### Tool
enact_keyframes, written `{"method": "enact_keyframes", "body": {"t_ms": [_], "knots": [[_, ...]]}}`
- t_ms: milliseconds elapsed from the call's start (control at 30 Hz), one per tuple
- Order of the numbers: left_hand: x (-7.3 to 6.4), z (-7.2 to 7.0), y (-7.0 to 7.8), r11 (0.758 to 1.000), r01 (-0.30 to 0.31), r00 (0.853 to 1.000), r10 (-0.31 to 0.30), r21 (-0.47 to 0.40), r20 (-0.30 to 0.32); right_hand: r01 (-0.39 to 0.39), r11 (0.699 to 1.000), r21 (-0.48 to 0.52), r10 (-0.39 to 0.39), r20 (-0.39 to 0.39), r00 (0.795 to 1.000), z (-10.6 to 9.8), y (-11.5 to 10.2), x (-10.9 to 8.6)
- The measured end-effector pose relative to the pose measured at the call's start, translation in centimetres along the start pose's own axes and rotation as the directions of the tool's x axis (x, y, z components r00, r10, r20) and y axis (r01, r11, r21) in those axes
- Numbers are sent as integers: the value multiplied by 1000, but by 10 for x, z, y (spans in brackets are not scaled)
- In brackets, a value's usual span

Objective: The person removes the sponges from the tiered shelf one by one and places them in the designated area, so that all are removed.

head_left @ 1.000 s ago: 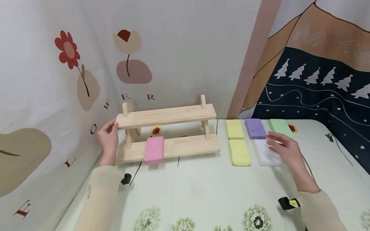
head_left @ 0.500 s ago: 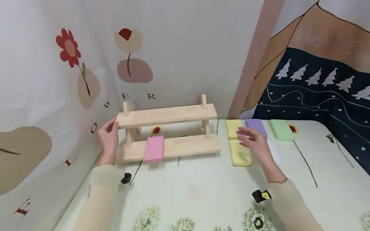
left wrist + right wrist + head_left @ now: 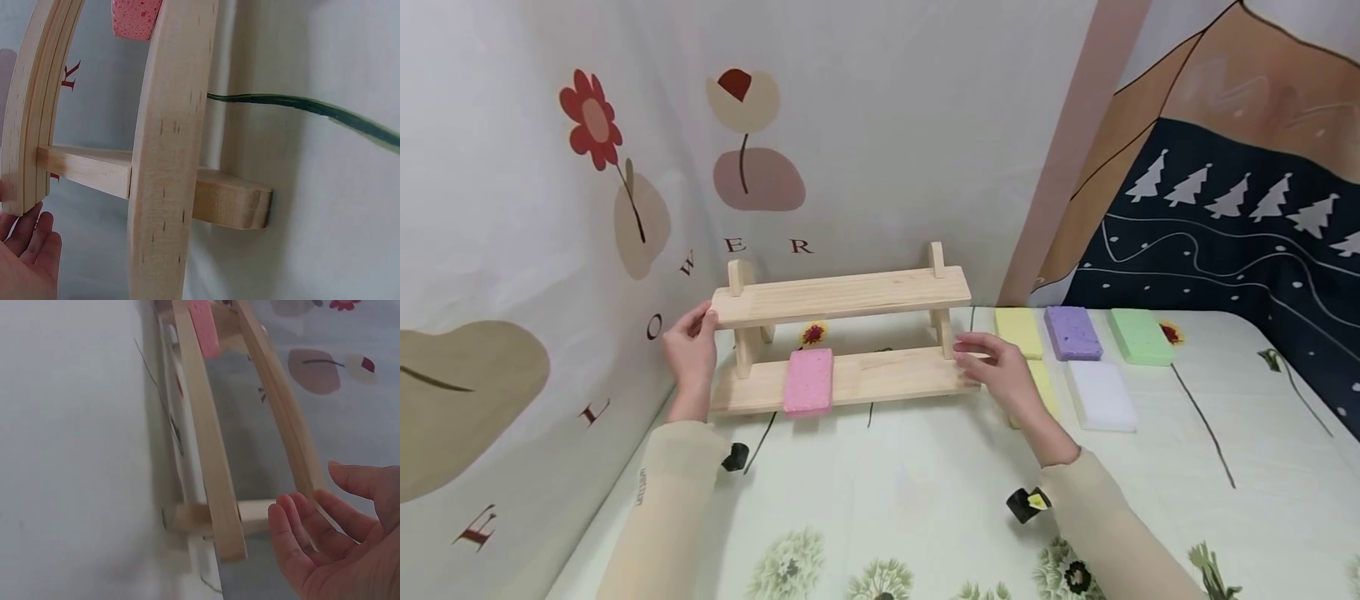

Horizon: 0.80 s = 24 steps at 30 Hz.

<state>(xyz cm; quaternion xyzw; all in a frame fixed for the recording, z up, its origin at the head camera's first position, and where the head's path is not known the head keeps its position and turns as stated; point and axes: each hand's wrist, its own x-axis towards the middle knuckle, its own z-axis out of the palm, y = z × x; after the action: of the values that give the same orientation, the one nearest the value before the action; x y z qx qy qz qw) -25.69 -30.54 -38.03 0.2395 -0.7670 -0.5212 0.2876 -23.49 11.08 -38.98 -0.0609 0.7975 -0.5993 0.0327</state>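
A two-tier wooden shelf (image 3: pixel 850 296) stands against the back wall cloth. My left hand (image 3: pixel 691 348) grips the left end of its upper board; the left wrist view shows the fingers (image 3: pixel 39 240) curled under that end. On the lower board leans a pink sponge (image 3: pixel 808 382), its front edge overhanging. By the shelf's right end is my right hand (image 3: pixel 996 372), fingers loosely bent and holding nothing. The right wrist view has the same right hand (image 3: pixel 337 537) near the board ends; whether it touches them I cannot tell.
Right of the shelf lie a yellow sponge (image 3: pixel 1018 332), a second one partly hidden behind my right hand, a purple sponge (image 3: pixel 1072 333), a green sponge (image 3: pixel 1140 337) and a white sponge (image 3: pixel 1102 397). Printed cloth (image 3: pixel 880 483) covers the table and walls.
My right hand has moved left, from above the white sponge, past the yellow ones, to the shelf's right end. My left hand keeps its grip on the upper board.
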Motion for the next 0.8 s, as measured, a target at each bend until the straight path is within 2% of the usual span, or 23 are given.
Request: {"method": "enact_keyframes", "body": {"t_ms": [233, 467, 667, 800], "knots": [[0, 0, 0, 1000, 1, 1000, -1, -4, -5, 45, 998, 49, -48, 63, 997, 32, -4, 1], [-1, 0, 0, 1000, -4, 1000, 4, 2, -9, 39, 996, 85, -47, 92, 995, 62, -5, -2], [0, 0, 1, 1000, 4, 1000, -4, 8, -5, 53, 987, 154, -74, 129, 989, 85, -5, -3], [0, 0, 1, 1000, 11, 1000, -11, 6, -3, 64, 984, 165, -90, 153, 984, 100, -6, -5]]}}
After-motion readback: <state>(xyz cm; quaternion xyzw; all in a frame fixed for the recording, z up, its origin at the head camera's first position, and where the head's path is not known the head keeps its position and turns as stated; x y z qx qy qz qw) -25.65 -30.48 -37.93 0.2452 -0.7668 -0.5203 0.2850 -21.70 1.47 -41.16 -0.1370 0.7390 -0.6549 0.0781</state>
